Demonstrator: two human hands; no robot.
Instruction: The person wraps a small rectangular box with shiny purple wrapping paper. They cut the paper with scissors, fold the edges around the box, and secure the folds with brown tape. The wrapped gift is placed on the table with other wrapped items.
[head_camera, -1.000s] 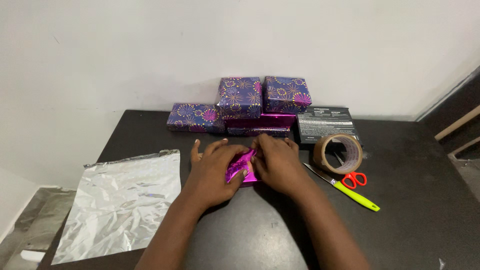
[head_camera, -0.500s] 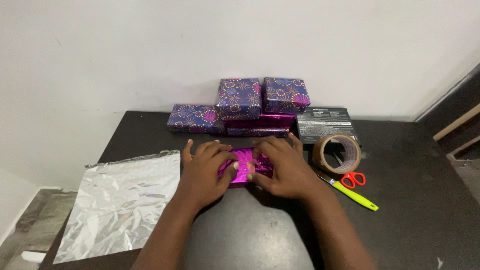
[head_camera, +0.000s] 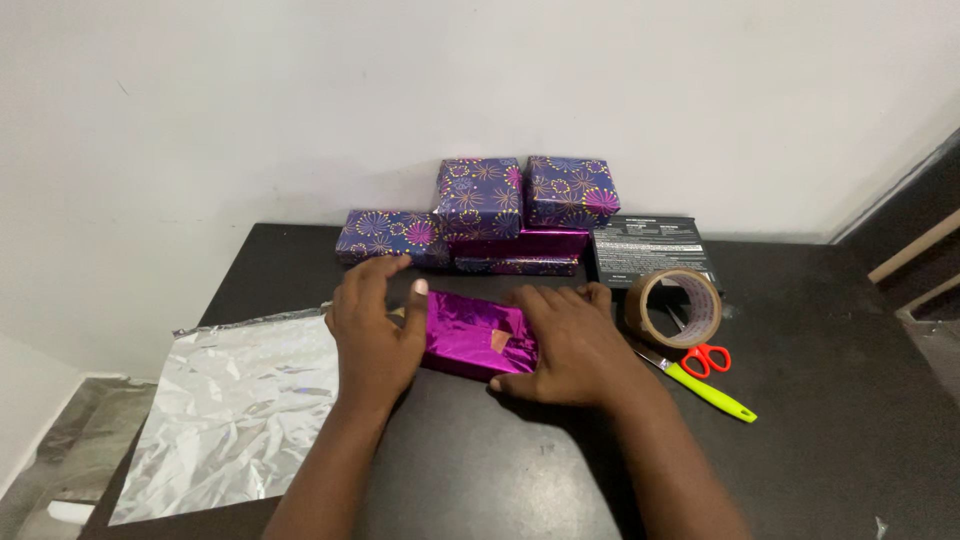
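A small box wrapped in shiny magenta foil (head_camera: 470, 335) lies on the dark table (head_camera: 480, 470) in front of me, with a piece of brown tape on its top. My left hand (head_camera: 372, 325) presses against the box's left end, thumb raised along its edge. My right hand (head_camera: 560, 340) lies flat over the box's right end, fingers spread, holding it down.
Several boxes wrapped in purple patterned paper (head_camera: 480, 215) are stacked against the white wall. A flat black box (head_camera: 650, 248), a roll of brown tape (head_camera: 673, 306), small red scissors (head_camera: 706, 357) and a yellow-green cutter (head_camera: 710, 390) lie to the right. A silver foil sheet (head_camera: 235, 410) lies left.
Both hands covered the magenta box before; they have slid apart to its ends, so its top and tape now show.
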